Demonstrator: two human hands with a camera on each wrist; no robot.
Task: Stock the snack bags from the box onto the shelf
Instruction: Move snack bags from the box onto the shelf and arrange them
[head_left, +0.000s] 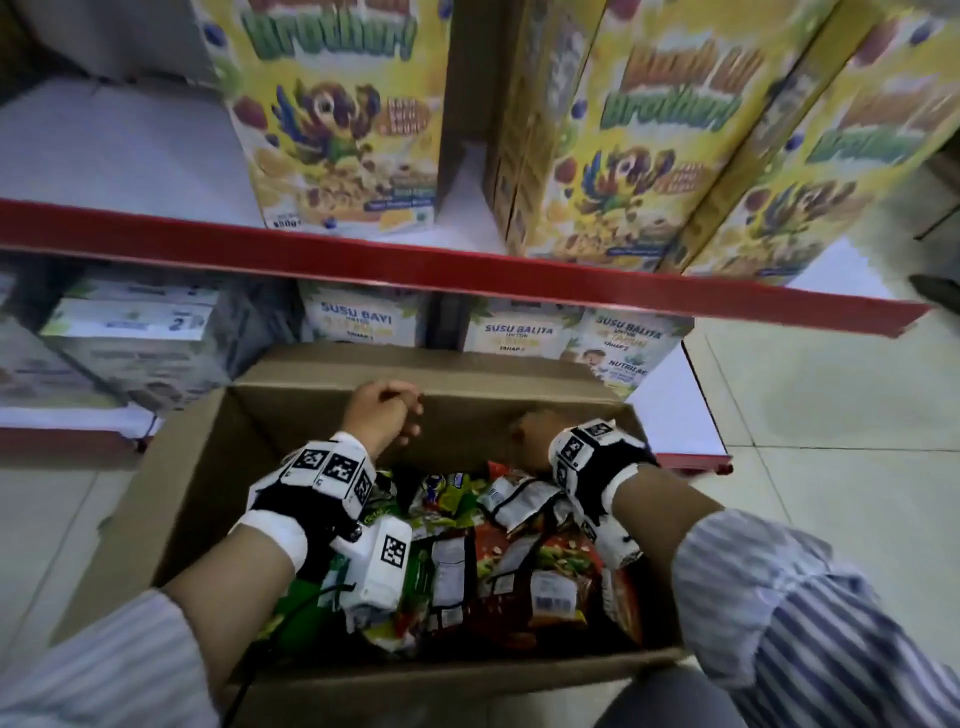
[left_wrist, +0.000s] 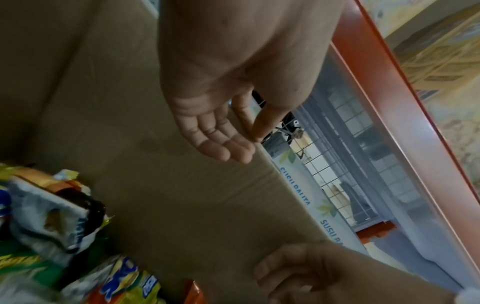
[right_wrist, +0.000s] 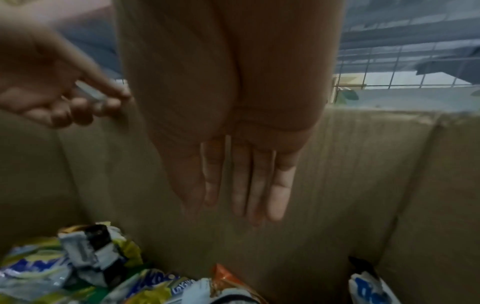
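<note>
Both my hands are hovering over the snack bags (head_left: 467, 545) in the box (head_left: 171, 483): left hand (head_left: 382, 415) loosely curled, right hand (right_wrist: 233, 160) spread, each grip holding nothing.

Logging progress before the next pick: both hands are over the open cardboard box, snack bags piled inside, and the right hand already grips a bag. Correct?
Not quite. The right hand holds nothing: the right wrist view shows its fingers straight against the inside wall of the cardboard box, above the snack bags. The left hand is also over the box, empty.
</note>
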